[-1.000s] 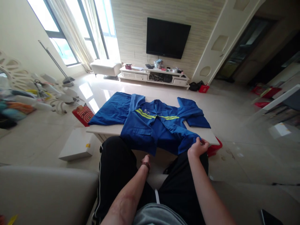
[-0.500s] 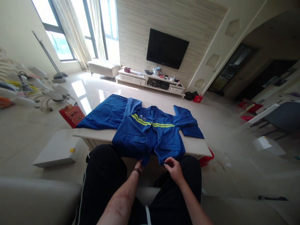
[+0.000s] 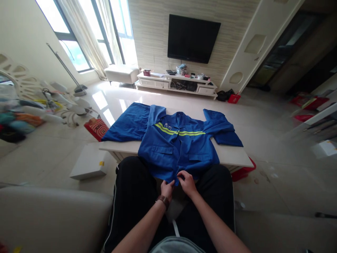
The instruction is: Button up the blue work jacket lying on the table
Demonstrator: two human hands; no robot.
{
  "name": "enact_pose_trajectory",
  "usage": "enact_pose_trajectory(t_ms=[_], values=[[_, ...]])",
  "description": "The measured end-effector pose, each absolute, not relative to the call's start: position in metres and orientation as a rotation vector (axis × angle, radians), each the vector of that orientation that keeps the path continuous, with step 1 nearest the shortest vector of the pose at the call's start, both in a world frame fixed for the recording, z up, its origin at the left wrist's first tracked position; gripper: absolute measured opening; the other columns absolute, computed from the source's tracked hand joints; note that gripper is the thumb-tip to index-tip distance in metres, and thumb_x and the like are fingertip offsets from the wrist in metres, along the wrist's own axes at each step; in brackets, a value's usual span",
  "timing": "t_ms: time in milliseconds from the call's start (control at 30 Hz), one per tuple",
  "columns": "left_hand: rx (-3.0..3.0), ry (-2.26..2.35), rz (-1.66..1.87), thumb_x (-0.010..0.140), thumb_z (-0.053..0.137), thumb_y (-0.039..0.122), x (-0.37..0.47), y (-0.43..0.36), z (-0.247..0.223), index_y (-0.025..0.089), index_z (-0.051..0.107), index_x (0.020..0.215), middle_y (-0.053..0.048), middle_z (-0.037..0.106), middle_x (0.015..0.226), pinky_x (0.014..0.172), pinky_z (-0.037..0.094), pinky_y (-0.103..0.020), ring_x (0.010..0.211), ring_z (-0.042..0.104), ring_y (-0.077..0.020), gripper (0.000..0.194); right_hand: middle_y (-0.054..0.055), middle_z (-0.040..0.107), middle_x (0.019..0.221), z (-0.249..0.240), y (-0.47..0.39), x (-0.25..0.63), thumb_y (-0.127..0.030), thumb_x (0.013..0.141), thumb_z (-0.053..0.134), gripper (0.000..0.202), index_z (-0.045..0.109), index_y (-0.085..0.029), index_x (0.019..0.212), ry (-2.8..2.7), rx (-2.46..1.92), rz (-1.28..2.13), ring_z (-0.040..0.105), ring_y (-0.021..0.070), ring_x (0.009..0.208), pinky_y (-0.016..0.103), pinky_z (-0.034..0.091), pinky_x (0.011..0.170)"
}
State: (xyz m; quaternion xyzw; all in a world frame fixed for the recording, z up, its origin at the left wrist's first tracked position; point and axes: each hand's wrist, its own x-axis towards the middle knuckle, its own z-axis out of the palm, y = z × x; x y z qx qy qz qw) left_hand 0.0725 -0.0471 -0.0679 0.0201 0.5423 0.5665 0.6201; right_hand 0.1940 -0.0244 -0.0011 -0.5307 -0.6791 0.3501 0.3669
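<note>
A blue work jacket [image 3: 160,151] with yellow-green stripes across the chest lies spread on a pale low table [image 3: 234,156], collar away from me, its bottom hanging over the near edge. My left hand [image 3: 167,189], with a brown band at the wrist, is closed on the bottom front corner of one jacket panel. Right beside it my right hand [image 3: 187,182] pinches the lower front edge of the other panel. The two front edges lie close together. Blue folded fabric [image 3: 129,123] rests on the left of the table, partly under a sleeve.
A white box [image 3: 88,163] and a red patterned bag [image 3: 96,129] stand on the floor left of the table. Something red [image 3: 243,170] is at its right end. Beyond are a low cabinet [image 3: 155,83] and a wall television [image 3: 193,38].
Both hands have come closer together, bringing the jacket's two front edges from an open gap to nearly meeting. The camera view has shifted, so the room sits differently in the frame.
</note>
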Motion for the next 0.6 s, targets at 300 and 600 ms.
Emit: enact_pose_trajectory(t_ms=[300,600], values=[[0.173,1.139,1.279,0.051,0.094,0.018,0.083,-0.045,-0.055,0.013,0.068,0.082,-0.009,0.075,0.084,0.073,0.056,-0.028,0.077,0.071,-0.0190,0.040,0.003,0.070,0.078,-0.020,-0.026,0.211,-0.029,0.082,0.055,0.013,0.067,-0.024,0.083,-1.654,-1.508,0.942,0.065,0.0220,0.076,0.031,0.047,0.072],[0.231,1.179,1.262,0.054,0.090,0.022,0.081,-0.045,-0.052,0.013,0.066,0.080,-0.011,0.075,0.086,0.074,0.057,-0.030,0.079,0.072,-0.0207,0.036,0.001,0.068,0.077,-0.022,-0.028,0.209,-0.027,0.080,0.055,0.011,0.066,-0.023,0.081,-1.699,-1.494,0.898,0.063,0.0206,0.075,0.030,0.046,0.072]])
